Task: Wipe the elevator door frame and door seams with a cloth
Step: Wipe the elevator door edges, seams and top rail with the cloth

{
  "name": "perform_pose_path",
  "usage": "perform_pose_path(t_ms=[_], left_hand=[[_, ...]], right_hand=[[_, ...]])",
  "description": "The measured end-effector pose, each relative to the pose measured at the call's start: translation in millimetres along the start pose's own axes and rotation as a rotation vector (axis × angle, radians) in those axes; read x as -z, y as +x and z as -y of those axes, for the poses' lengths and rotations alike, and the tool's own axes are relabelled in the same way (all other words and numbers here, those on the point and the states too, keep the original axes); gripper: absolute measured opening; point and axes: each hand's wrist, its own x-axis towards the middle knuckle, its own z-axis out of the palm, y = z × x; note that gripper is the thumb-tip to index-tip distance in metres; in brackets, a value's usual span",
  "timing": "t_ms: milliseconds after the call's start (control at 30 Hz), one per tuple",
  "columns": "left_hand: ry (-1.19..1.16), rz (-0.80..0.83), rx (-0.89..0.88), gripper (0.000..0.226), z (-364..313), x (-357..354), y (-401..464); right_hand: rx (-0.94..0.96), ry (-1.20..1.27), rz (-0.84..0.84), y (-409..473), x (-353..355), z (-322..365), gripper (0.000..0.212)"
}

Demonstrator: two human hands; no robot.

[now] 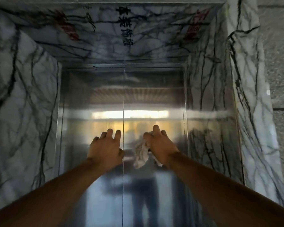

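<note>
On your left, the marble door frame (25,89) rises beside the steel elevator doors (92,99). Your left hand (106,147) lies spread on the left door panel, fingers relaxed and holding nothing, thumb just beside the centre door seam (123,102). Right of the seam, your right hand (159,145) grips the pale cloth (142,153) against the right panel, cloth hanging below your palm.

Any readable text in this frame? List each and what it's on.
Black characters, a vertical column on the marble lintel above the doors: blurred and seen at an angle, not reliably readable.
Red characters, left, same lintel: too blurred to read.
Red characters, right, same lintel: too blurred to read.
Steel doors, cloth: no text visible.
</note>
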Motion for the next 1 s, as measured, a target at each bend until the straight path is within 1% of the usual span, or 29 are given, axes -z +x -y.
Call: perform_pose_path(t_ms=[67, 133, 267, 333, 400, 467, 700, 767, 833, 900, 1000], left_hand=[[-0.001, -0.04, 0.015, 0.064, 13.1, -4.3, 20.6], [-0.017, -0.069, 0.033, 0.064, 22.6, -8.6, 40.5], [-0.015, -0.14, 0.033, 0.062, 35.9, -23.0, 83.9], [-0.013, -0.157, 0.055, 0.061, 41.4, -33.7, 107.3], [-0.005, -0.167, 0.076, 0.061, 43.5, -45.3, 134.0], [0.025, -0.194, 0.085, 0.061, 44.4, -59.2, 157.8], [0.037, -0.231, 0.122, 0.061, 45.2, -98.1, 239.6], [-0.018, -0.25, 0.143, 0.056, 48.5, -100.2, 266.6], [-0.038, -0.285, 0.173, 0.05, 52.8, -102.1, 292.3], [0.009, -0.307, 0.171, 0.048, 60.6, -109.9, 312.7], [0.085, -0.333, 0.149, 0.053, 79.2, -130.8, 336.4]], right_hand=[[0.017, -0.018, -0.032, 26.5, 0.5, 7.5, 0.028], [-0.003, -0.015, -0.028, 48.3, -2.8, 8.9, 0.031], [0.068, -0.07, -0.102, 91.9, -7.7, 2.3, 0.05], [0.103, -0.045, -0.136, 115.0, -13.7, -4.8, 0.042], [0.144, -0.033, -0.207, 138.5, -22.1, -18.1, 0.035], [0.179, -0.049, -0.262, 162.1, -32.8, -33.9, 0.039], [0.186, -0.138, -0.27, 245.7, -65.4, -86.7, 0.068], [0.166, -0.136, -0.275, 270.4, -68.5, -98.3, 0.068], [0.129, -0.096, -0.314, 296.2, -75.3, -106.5, 0.069], [0.104, -0.062, -0.362, 322.6, -89.4, -109.5, 0.071], [0.114, -0.039, -0.423, 361.2, -117.1, -106.5, 0.069]])
